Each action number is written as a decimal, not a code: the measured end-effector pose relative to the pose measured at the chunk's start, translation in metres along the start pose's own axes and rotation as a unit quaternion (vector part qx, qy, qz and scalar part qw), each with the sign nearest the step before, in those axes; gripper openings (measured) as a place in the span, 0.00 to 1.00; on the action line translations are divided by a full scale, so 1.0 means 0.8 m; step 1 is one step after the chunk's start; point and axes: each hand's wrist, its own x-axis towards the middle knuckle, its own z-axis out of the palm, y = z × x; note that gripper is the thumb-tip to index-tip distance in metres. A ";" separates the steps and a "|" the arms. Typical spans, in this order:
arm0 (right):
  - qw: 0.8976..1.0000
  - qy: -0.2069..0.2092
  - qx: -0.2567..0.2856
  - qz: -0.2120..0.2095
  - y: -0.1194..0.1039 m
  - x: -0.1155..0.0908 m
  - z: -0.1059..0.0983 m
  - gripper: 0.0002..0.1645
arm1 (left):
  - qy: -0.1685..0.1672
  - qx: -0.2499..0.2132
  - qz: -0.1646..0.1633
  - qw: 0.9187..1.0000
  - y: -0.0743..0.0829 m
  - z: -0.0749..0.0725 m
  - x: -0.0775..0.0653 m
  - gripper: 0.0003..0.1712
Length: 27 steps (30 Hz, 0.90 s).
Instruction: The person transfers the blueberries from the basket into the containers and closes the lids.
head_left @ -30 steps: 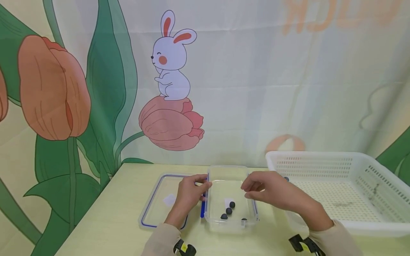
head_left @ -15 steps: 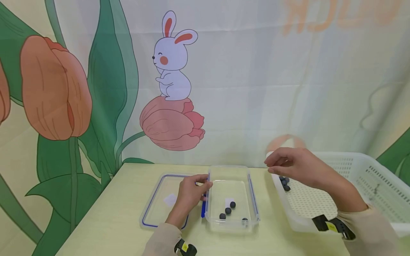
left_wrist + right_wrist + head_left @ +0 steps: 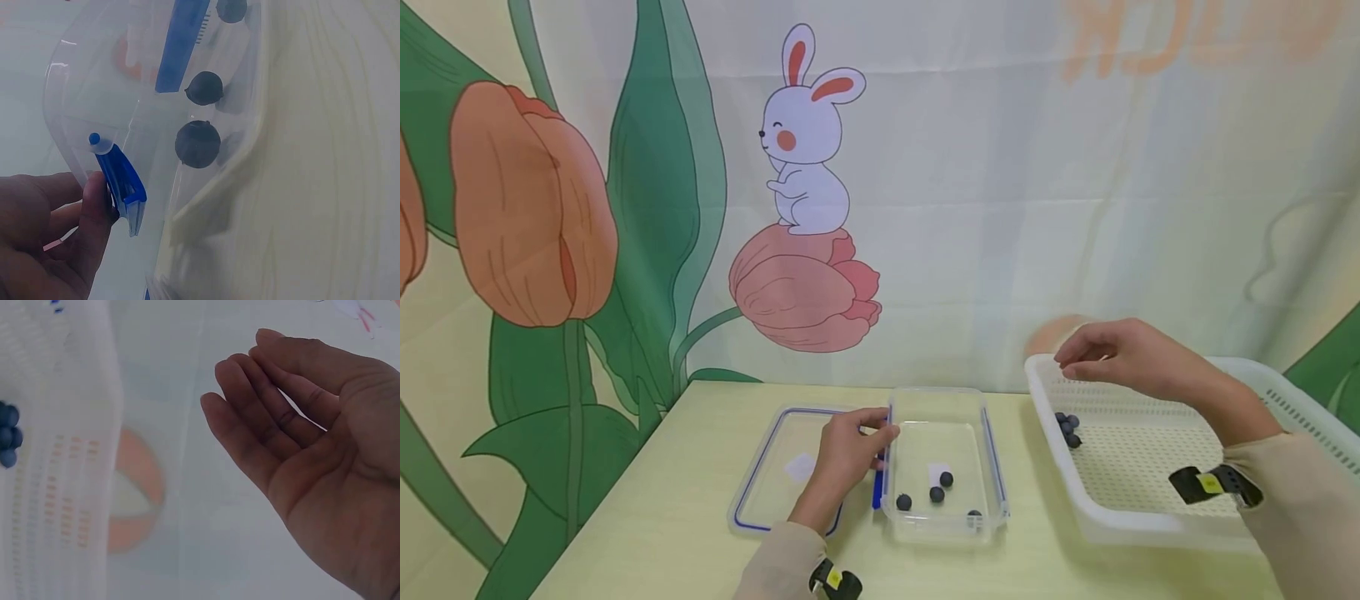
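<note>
The left hand pinches the left wall of a clear, rectangular plastic box, thumb and fingers close to a blue plastic clip. The right hand holds nothing; its fingers are loosely bent, the thumb apart from them, above the far left corner of a white, perforated plastic basket. Four small, round, dark-blue berries (blueberries, by the look of them) lie on the box floor, all towards its near end, and a cluster of similar blue berries sits against the basket's left side. A flat, clear plastic lid with a blue seal lies left of the box on the pale wooden table.

The berries are probably very light, tender-skinned and quick to roll, so a gentle pinch of thumb and fingertip on opposite sides of one should suit; a hard squeeze could bruise it. The box looks light and fairly stiff, likely smooth enough to slide, and its side wall by the clip seems a sound place to steady it.
</note>
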 end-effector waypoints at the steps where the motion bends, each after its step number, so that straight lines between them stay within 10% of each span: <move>1: 1.000 -0.005 0.003 0.006 0.006 0.002 0.000 0.10 | 0.000 0.000 -0.001 1.000 0.000 0.000 0.000 0.22; 27: 0.982 -0.154 0.099 0.054 0.122 0.028 0.050 0.06 | 0.001 0.005 -0.004 1.000 0.000 0.000 0.000 0.23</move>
